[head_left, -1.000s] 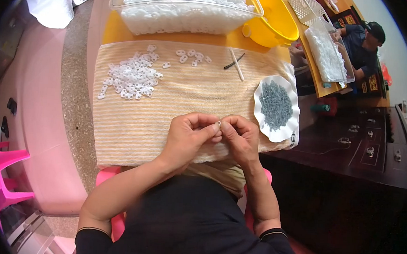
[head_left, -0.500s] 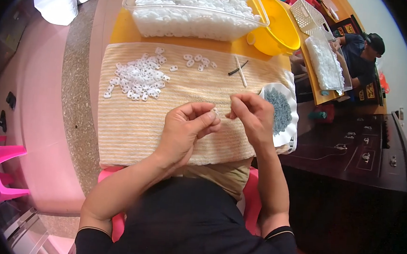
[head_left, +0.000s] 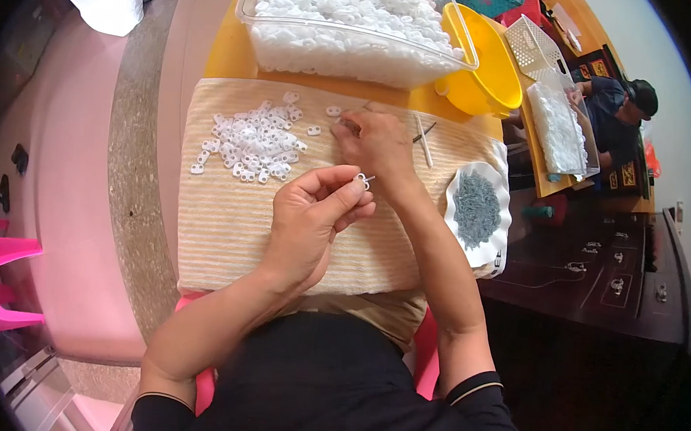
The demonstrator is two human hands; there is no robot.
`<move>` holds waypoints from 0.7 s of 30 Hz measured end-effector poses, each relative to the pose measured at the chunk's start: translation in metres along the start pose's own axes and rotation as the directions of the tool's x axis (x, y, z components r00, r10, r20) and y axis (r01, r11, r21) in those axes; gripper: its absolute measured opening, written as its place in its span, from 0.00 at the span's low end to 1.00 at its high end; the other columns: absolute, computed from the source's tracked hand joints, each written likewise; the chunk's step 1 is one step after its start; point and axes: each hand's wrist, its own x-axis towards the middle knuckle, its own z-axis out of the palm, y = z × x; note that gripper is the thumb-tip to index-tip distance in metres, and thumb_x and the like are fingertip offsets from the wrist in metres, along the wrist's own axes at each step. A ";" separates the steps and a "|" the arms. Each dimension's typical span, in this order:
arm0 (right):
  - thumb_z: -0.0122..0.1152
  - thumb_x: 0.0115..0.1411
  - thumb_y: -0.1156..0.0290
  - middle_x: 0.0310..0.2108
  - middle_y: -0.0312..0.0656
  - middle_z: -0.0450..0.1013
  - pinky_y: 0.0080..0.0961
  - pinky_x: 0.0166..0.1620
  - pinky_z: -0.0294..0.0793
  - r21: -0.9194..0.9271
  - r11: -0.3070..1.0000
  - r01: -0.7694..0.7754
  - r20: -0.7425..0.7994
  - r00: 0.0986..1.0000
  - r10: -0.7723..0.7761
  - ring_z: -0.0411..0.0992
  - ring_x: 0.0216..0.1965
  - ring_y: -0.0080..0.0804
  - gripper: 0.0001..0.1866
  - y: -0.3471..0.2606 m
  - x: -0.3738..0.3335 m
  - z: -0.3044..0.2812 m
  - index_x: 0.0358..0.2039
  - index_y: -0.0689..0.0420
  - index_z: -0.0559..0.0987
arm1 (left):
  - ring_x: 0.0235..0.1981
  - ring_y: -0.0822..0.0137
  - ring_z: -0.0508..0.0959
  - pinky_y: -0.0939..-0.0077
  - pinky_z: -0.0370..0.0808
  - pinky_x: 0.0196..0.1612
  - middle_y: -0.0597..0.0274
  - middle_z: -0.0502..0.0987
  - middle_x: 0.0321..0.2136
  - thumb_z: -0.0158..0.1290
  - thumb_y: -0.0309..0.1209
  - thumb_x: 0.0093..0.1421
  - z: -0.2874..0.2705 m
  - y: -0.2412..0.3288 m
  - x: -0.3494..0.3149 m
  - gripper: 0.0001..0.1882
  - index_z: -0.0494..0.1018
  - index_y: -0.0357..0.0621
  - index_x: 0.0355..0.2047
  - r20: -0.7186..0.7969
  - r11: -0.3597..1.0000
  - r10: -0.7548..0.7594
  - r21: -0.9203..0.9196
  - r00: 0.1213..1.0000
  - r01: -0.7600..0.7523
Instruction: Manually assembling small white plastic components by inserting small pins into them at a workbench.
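Observation:
My left hand (head_left: pixel 313 213) pinches a small white plastic piece (head_left: pixel 361 181) between thumb and forefinger, with a thin pin sticking out of its right side. Farther off, my right hand (head_left: pixel 376 144) rests on the striped towel (head_left: pixel 223 243), its fingers curled down where a few white pieces lay; what they grip is hidden. One loose white piece (head_left: pixel 333 111) shows just left of its fingers. A heap of white two-holed pieces (head_left: pixel 258 141) spreads at the left. To the right, a white scalloped dish (head_left: pixel 493 252) holds many small grey pins (head_left: pixel 476 210).
A white stick (head_left: pixel 424 141) crosses a dark one beside my right hand. Behind the towel stand a clear bin (head_left: pixel 333 54) full of white pieces and a yellow basin (head_left: pixel 492 73). At far right a person (head_left: pixel 615 122) sits by another filled bin. Pink stools (head_left: pixel 5 272) stand left.
My right hand has moved forward and left, from beside my left hand to the small group of white pieces. The pin in the piece my left hand holds now shows. The whole view has shifted slightly.

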 end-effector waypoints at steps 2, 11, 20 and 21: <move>0.62 0.53 0.64 0.29 0.44 0.75 0.38 0.35 0.73 0.041 0.998 0.045 -0.028 0.999 -0.044 0.75 0.31 0.45 0.09 0.000 0.000 0.002 0.31 0.54 0.82 | 0.33 0.71 0.79 0.78 0.79 0.40 0.59 0.77 0.33 0.54 0.22 0.59 0.000 0.001 0.001 0.10 0.72 0.34 0.42 0.005 1.000 -0.006 -0.009 1.000 0.006; 0.62 0.53 0.70 0.33 0.44 0.76 0.35 0.34 0.74 -0.005 0.972 0.234 0.018 0.972 -0.234 0.75 0.31 0.43 0.10 0.002 -0.004 -0.003 0.37 0.53 0.80 | 0.33 0.70 0.79 0.77 0.79 0.40 0.58 0.77 0.33 0.54 0.22 0.59 0.000 0.001 0.003 0.10 0.72 0.33 0.42 -0.019 1.000 0.026 -0.008 0.999 -0.026; 0.61 0.58 0.77 0.30 0.39 0.76 0.19 0.32 0.76 0.791 0.524 -0.315 0.316 0.944 0.091 0.74 0.28 0.21 0.12 0.011 -0.045 -0.039 0.43 0.67 0.77 | 0.33 0.69 0.79 0.76 0.81 0.38 0.59 0.78 0.32 0.53 0.21 0.60 -0.002 0.004 0.006 0.08 0.73 0.38 0.40 -0.061 0.999 0.044 -0.012 0.997 -0.044; 0.61 0.58 0.77 0.31 0.40 0.77 0.20 0.34 0.77 0.816 0.417 -0.400 0.389 0.914 0.115 0.74 0.29 0.23 0.12 0.006 -0.053 -0.043 0.43 0.67 0.77 | 0.33 0.69 0.79 0.76 0.81 0.38 0.59 0.78 0.32 0.53 0.21 0.60 -0.003 0.004 0.007 0.08 0.73 0.38 0.40 -0.064 0.999 0.041 -0.013 0.997 -0.042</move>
